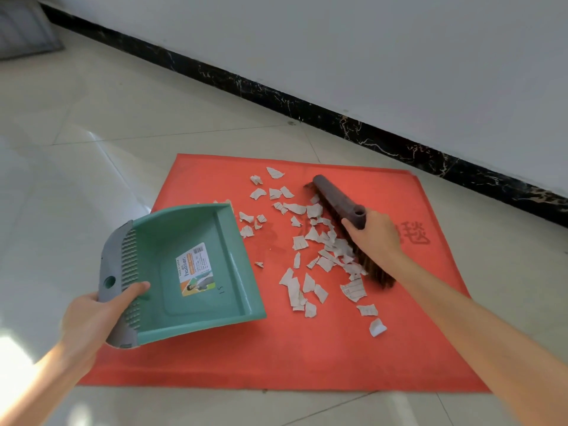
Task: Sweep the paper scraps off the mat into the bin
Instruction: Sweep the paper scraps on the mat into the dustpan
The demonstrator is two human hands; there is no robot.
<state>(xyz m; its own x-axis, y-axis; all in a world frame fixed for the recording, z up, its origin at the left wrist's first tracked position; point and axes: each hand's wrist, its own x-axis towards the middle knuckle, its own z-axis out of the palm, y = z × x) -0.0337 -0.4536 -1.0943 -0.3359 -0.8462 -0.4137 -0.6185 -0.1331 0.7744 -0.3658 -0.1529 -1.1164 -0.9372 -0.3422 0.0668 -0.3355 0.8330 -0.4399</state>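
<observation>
A red mat (pixel 276 358) lies on the tiled floor. Several torn paper scraps (pixel 310 241) are scattered over its middle and right half. My left hand (pixel 92 321) grips the grey back edge of a green dustpan (pixel 196 265), which rests on the mat's left side with its open lip facing the scraps. My right hand (pixel 373 235) holds a grey brush head (pixel 335 198) with dark bristles down on the mat, just right of the scraps. No bin is in view.
A white wall with a black marble skirting (pixel 307 109) runs diagonally behind the mat. A grey mat corner (pixel 24 29) shows at the top left. Pale floor tiles (pixel 92 149) surround the red mat.
</observation>
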